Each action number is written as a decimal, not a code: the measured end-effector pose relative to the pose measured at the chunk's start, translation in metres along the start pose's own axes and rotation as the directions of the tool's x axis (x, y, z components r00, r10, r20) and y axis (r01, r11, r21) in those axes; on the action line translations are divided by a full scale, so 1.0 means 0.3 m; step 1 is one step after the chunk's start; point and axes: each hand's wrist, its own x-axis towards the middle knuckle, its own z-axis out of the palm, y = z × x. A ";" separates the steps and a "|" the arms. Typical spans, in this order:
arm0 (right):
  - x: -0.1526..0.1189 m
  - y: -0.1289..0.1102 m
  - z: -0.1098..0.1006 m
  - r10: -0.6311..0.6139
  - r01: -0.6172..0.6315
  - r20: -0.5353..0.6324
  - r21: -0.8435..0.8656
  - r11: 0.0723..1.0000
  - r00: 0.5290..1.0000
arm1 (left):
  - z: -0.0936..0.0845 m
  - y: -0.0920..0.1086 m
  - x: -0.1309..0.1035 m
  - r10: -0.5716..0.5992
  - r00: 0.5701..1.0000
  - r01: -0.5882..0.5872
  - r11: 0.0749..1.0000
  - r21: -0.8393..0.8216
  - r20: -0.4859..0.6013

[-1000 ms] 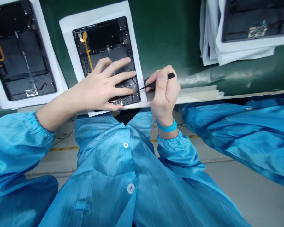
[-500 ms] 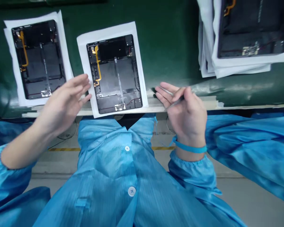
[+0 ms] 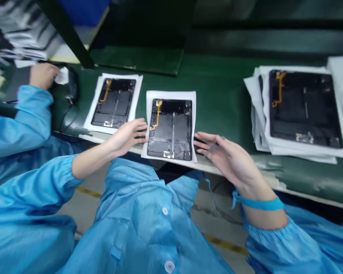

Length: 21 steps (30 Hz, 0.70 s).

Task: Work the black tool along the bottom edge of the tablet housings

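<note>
In front of me an opened tablet housing (image 3: 167,133), black with an orange flex cable (image 3: 157,118) on its left side, lies on a white sheet (image 3: 171,95) at the bench's front edge. My left hand (image 3: 127,137) is open, its fingers stretched out at the left edge of that sheet. At the right edge are the fingertips of my right hand (image 3: 231,156). Slim grey metal tweezers (image 3: 213,149) are tucked under its thumb, with the other fingers extended. Whether either hand presses on the sheet I cannot tell.
A second tablet housing (image 3: 114,102) lies on white sheets to the left. To the right, another housing (image 3: 305,110) tops a stack of sheets. Further left, a co-worker's hand (image 3: 44,75) is beside a dark device (image 3: 71,85). A green post (image 3: 67,36) rises at back left.
The view has tilted up and swung left, showing the co-worker and more bench. My right hand has come closer to the sheet's right edge. The middle housing now sits straighter.
</note>
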 end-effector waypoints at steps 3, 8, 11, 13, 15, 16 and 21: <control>0.030 -0.017 -0.013 0.019 -0.018 0.015 -0.043 0.999 1.000 | -0.006 0.016 0.067 0.004 0.999 -0.004 1.000 0.005 0.043; 0.044 -0.031 -0.011 0.085 -0.083 0.018 -0.094 0.992 0.996 | -0.005 0.047 0.147 0.084 0.988 -0.101 0.987 0.129 0.132; 0.047 -0.028 0.012 0.100 -0.096 0.040 -0.085 0.992 0.994 | 0.005 0.064 0.163 0.196 0.971 -0.219 0.958 0.187 0.135; 0.056 -0.023 0.045 0.098 -0.096 0.093 -0.023 0.995 0.991 | -0.002 0.085 0.165 0.269 0.956 -0.289 0.933 0.213 0.118; 0.071 -0.013 0.093 0.068 -0.080 0.158 0.073 0.994 0.985 | -0.038 0.120 0.162 0.322 0.942 -0.335 0.910 0.242 0.094; 0.080 -0.007 0.122 0.043 -0.066 0.182 0.121 0.990 0.982 | -0.069 0.142 0.159 0.344 0.936 -0.352 0.900 0.258 0.078; 0.130 0.041 0.260 -0.069 0.016 0.228 0.227 0.974 0.971 | -0.327 0.273 0.156 0.403 0.914 -0.358 0.856 0.372 -0.046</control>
